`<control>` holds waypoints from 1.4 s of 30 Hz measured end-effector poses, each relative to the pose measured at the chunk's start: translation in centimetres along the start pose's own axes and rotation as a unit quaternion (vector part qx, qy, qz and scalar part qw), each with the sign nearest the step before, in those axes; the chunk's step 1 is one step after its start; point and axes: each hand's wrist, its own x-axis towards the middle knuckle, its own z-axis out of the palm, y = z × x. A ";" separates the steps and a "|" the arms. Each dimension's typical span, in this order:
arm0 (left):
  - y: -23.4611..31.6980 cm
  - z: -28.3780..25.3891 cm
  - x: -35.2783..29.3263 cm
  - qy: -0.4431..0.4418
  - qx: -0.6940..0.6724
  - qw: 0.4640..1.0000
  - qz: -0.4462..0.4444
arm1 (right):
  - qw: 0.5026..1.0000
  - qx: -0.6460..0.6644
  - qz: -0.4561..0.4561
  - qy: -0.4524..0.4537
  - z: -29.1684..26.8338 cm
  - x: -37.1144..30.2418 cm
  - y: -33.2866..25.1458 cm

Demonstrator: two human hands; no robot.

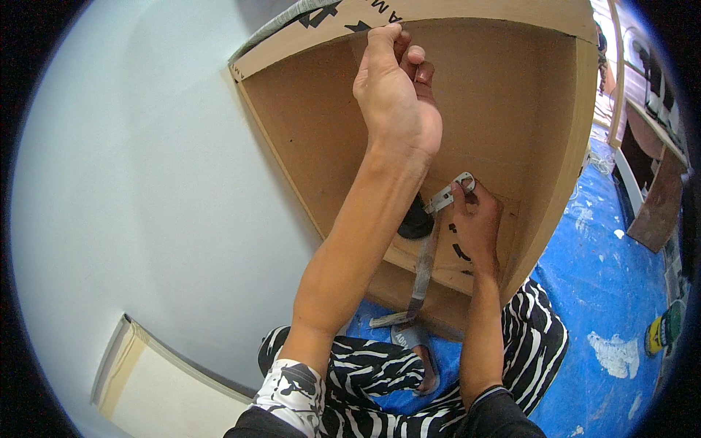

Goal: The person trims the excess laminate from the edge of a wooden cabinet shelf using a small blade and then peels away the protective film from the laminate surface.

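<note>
My left hand [398,80] is raised to the upper edge of an open wooden cabinet box [475,87]. Its fingers curl inward, with the thumb and forefinger tips at the printed edge strip [314,33]; whatever they pinch is hidden. Lower down, inside the box, my right hand [478,219] grips a flat silver metal piece [442,197] with slots and a rounded end. Partly behind my left forearm shows a black rounded object [416,222], its kind unclear. Beside it a grey strip [423,270] runs down toward my foot.
A pale wall [146,160] borders the box on the left, and a cream panel [168,387] leans low there. Blue sheeting [577,292] with white splotches covers the floor. To the right are a brown board [657,208] and a yellow-green can [661,332].
</note>
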 end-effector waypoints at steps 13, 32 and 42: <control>0.6 -2.2 -0.9 -0.041 0.023 0.999 0.002 | 0.997 0.053 0.047 -0.005 0.4 -0.1 0.8; 1.4 -5.9 -1.5 0.035 0.067 0.997 0.000 | 0.998 0.052 0.032 0.010 -0.5 0.2 0.6; 1.0 -3.5 -0.3 -0.050 0.229 0.972 -0.004 | 0.998 0.057 0.014 0.014 -0.6 0.3 0.7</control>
